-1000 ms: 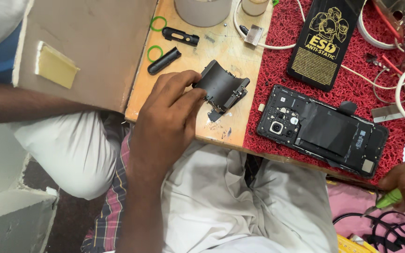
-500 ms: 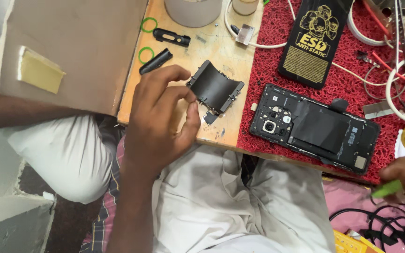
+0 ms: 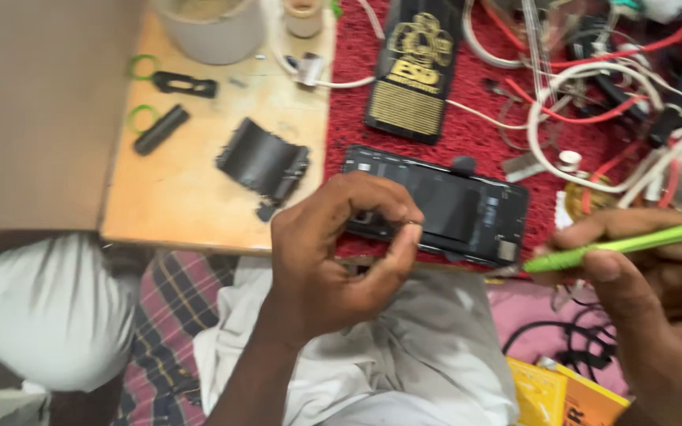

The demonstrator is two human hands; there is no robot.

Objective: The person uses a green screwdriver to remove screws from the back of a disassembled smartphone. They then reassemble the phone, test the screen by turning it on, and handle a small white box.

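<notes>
Head view: at the far left of the wooden board (image 3: 191, 213) a curled black cover piece (image 3: 262, 162) is seen lying loose, well apart from either hand; to its right, the left hand (image 3: 341, 252) is set at the near left end of the opened phone (image 3: 444, 207), its fingers curled narrow and the fingertips (image 3: 400, 217) pinched on the phone's edge, though whether a small part is held between them cannot be told; the phone lies flat on the red mat (image 3: 467, 134), just beyond the table's near edge, with a black antistatic pouch (image 3: 416, 67) behind it and a tangle of wires (image 3: 593, 95) further right; at the far right, the right hand (image 3: 657, 292) is closed around a green-handled tool (image 3: 625, 244), its tip pointed toward the phone's right end. The phone is judged light, stiff and thin, with exposed fragile insides; it is best gripped by the outer frame edges, never by the bare boards or ribbons; the mat should keep it from sliding.
</notes>
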